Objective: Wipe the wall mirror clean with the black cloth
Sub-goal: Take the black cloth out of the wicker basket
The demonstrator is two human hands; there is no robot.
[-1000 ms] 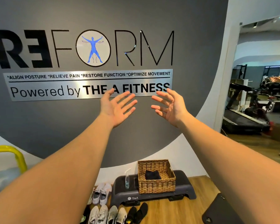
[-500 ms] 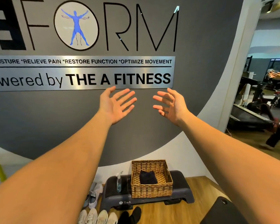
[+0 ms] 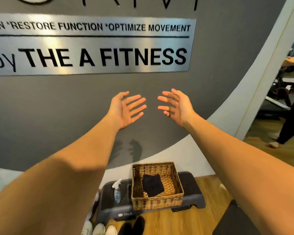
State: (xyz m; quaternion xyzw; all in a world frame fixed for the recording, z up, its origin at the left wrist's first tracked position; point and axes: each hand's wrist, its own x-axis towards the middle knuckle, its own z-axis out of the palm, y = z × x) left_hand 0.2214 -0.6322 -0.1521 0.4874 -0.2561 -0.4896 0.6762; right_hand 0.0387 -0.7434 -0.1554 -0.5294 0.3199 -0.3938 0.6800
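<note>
The black cloth [image 3: 152, 185] lies folded inside a wicker basket [image 3: 157, 200] on a dark step platform [image 3: 192, 189] by the wall, low in the view. My left hand [image 3: 126, 110] and my right hand [image 3: 176, 106] are held out in front of the grey wall, palms facing each other, fingers spread, both holding nothing. They are well above the basket. The wall mirror [image 3: 283, 78] runs along the right edge and reflects gym machines and a person.
A clear spray bottle [image 3: 117, 192] stands on the step platform left of the basket. Several shoes [image 3: 100, 228] line the wooden floor below. A metal sign [image 3: 92, 46] hangs on the grey wall. A dark mat [image 3: 236, 221] lies at bottom right.
The view has moved closer to the wall and tilted down, so the sign looks larger and the basket nearer. Both hands stay open and apart, now lower against the wall.
</note>
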